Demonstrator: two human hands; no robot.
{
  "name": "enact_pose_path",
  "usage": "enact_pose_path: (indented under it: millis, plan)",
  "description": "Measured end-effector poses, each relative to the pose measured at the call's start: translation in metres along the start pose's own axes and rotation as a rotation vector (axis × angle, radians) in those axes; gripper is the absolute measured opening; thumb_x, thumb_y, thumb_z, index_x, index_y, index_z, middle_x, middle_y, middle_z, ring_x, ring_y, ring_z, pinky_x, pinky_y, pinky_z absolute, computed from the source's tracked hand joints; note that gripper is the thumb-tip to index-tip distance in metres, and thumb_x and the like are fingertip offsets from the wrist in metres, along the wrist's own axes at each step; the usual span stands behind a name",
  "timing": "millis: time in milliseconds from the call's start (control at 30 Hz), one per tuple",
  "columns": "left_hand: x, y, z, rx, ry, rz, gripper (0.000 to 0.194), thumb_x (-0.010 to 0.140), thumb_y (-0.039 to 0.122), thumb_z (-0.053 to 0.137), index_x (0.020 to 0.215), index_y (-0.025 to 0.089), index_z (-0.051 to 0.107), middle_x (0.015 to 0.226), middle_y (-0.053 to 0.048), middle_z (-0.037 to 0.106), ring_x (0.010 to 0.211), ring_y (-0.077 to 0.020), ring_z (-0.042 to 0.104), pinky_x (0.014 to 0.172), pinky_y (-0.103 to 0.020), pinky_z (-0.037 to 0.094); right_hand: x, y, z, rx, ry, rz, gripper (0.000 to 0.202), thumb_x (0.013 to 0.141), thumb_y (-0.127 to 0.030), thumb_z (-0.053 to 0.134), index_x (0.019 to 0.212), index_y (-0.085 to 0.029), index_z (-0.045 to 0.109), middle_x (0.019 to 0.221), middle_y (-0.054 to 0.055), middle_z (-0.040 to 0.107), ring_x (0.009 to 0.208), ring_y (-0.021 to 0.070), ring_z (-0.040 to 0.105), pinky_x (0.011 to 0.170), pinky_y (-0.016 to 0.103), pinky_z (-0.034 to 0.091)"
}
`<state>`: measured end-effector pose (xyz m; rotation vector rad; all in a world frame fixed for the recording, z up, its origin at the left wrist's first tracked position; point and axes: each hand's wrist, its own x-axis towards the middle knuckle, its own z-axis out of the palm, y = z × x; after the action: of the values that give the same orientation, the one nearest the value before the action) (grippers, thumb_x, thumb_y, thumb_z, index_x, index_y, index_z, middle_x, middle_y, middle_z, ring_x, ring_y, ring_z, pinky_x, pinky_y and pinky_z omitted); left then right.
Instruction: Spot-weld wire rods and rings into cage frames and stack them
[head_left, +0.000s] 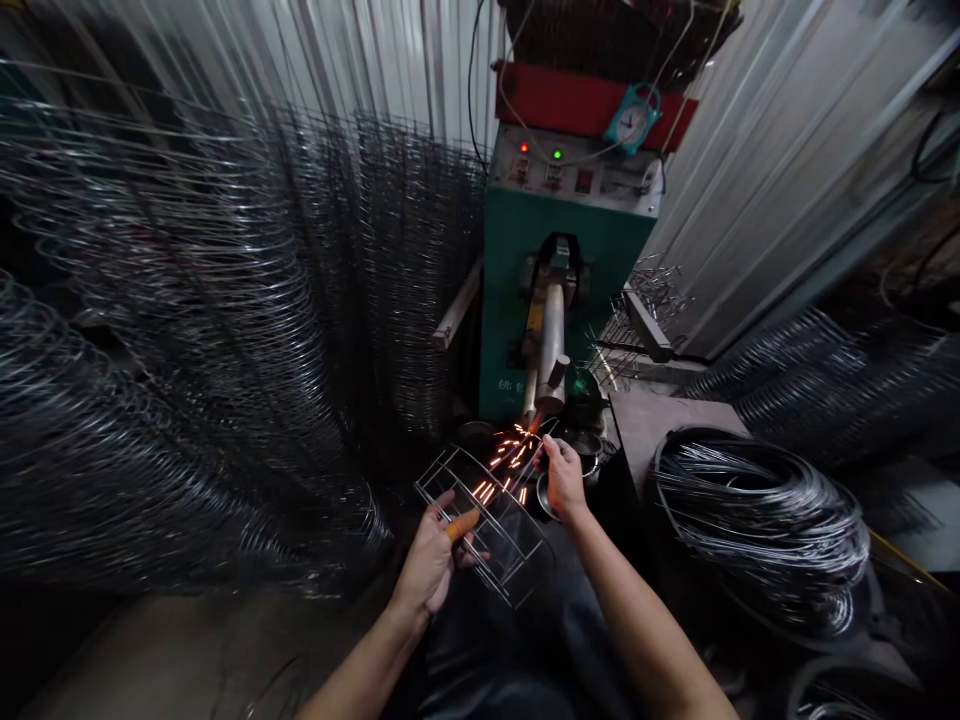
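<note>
A wire rack (pixel 517 570), bent from thin metal rods, lies tilted in front of me. My left hand (pixel 431 560) is closed round its left side, an orange cover on the thumb. Close to the tip of a spot welder (pixel 551 350), my right hand (pixel 564 478) pinches a thin metal wire; whether that wire is joined to the rack I cannot make out. Orange sparks (pixel 510 460) fly from the welder's tip down over the rack, between both hands. The lower electrode is mostly hidden by sparks and shadow.
Tall stacks of wire rings (pixel 262 300) crowd the left. On the right sits a coil of wire (pixel 757 520) beside a flat board (pixel 675 425). The green welder cabinet (pixel 517 250) stands ahead, its lamps lit, with a blue clock (pixel 631 120) near its top.
</note>
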<state>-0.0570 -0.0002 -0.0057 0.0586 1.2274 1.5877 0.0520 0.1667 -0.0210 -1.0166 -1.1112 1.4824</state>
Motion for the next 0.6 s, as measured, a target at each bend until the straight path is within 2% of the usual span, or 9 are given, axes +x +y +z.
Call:
enact_pose_path:
  millis: [67, 133, 200, 300, 367, 400, 500, 600]
  plan:
    - [-0.002, 0.003, 0.001, -0.005, 0.007, -0.009, 0.057, 0.066, 0.01, 0.067, 0.115, 0.021, 0.04, 0.066, 0.005, 0.05, 0.05, -0.007, 0.049, 0.054, -0.033, 0.056, 0.001, -0.002, -0.002, 0.015, 0.0, 0.041, 0.033, 0.065, -0.048, 0.065, 0.062, -0.018, 0.052, 0.055, -0.004, 0.05, 0.048, 0.0087, 0.046, 0.046, 0.021, 0.037]
    - [-0.003, 0.005, 0.002, -0.016, 0.009, -0.008, 0.056, 0.066, 0.008, 0.065, 0.115, 0.021, 0.04, 0.066, 0.004, 0.051, 0.051, -0.0084, 0.051, 0.054, -0.033, 0.055, -0.004, -0.006, -0.009, -0.015, -0.056, 0.083, 0.035, 0.065, -0.051, 0.065, 0.065, -0.018, 0.054, 0.057, -0.003, 0.052, 0.05, 0.0095, 0.048, 0.05, 0.022, 0.039]
    - [-0.004, 0.005, 0.002, -0.036, 0.002, -0.004, 0.057, 0.065, 0.006, 0.064, 0.114, 0.021, 0.04, 0.068, 0.004, 0.053, 0.053, -0.0091, 0.052, 0.054, -0.034, 0.055, -0.018, -0.011, -0.023, -0.115, -0.179, 0.126, 0.037, 0.068, -0.055, 0.061, 0.071, -0.017, 0.058, 0.064, -0.001, 0.057, 0.056, 0.0115, 0.052, 0.057, 0.025, 0.042]
    - [-0.004, 0.002, 0.0, -0.07, -0.006, 0.018, 0.057, 0.063, 0.007, 0.065, 0.113, 0.021, 0.041, 0.072, 0.003, 0.055, 0.053, -0.009, 0.051, 0.054, -0.034, 0.055, -0.051, -0.014, -0.046, -0.343, -0.455, 0.172, 0.04, 0.074, -0.055, 0.055, 0.083, -0.017, 0.063, 0.079, 0.004, 0.063, 0.074, 0.0163, 0.057, 0.071, 0.029, 0.043]
    - [-0.004, 0.0, -0.001, -0.071, -0.012, 0.038, 0.056, 0.063, 0.008, 0.064, 0.112, 0.022, 0.041, 0.074, 0.003, 0.056, 0.054, -0.009, 0.051, 0.055, -0.034, 0.055, -0.073, -0.012, -0.057, -0.439, -0.605, 0.166, 0.039, 0.076, -0.053, 0.053, 0.084, -0.017, 0.065, 0.08, 0.003, 0.063, 0.077, 0.0172, 0.056, 0.073, 0.029, 0.042]
    - [-0.004, -0.001, 0.0, -0.065, -0.014, 0.05, 0.056, 0.063, 0.007, 0.064, 0.111, 0.022, 0.041, 0.075, 0.002, 0.056, 0.055, -0.009, 0.052, 0.056, -0.034, 0.055, -0.082, -0.01, -0.06, -0.458, -0.638, 0.151, 0.038, 0.077, -0.053, 0.053, 0.082, -0.017, 0.065, 0.077, 0.002, 0.062, 0.075, 0.0167, 0.055, 0.072, 0.028, 0.041]
    - [-0.008, -0.001, 0.004, -0.046, -0.011, 0.106, 0.056, 0.063, 0.007, 0.062, 0.113, 0.022, 0.039, 0.078, 0.002, 0.055, 0.057, -0.0086, 0.052, 0.058, -0.033, 0.055, -0.093, -0.003, -0.061, -0.43, -0.593, 0.109, 0.037, 0.077, -0.053, 0.053, 0.077, -0.018, 0.064, 0.068, -0.001, 0.058, 0.065, 0.014, 0.051, 0.064, 0.025, 0.04]
    - [-0.01, 0.0, 0.009, -0.041, -0.017, 0.127, 0.057, 0.064, 0.008, 0.063, 0.112, 0.023, 0.038, 0.079, 0.002, 0.054, 0.057, -0.0085, 0.052, 0.058, -0.034, 0.055, -0.091, -0.001, -0.056, -0.363, -0.542, 0.112, 0.037, 0.075, -0.054, 0.055, 0.074, -0.018, 0.063, 0.063, -0.001, 0.056, 0.06, 0.013, 0.049, 0.06, 0.024, 0.039]
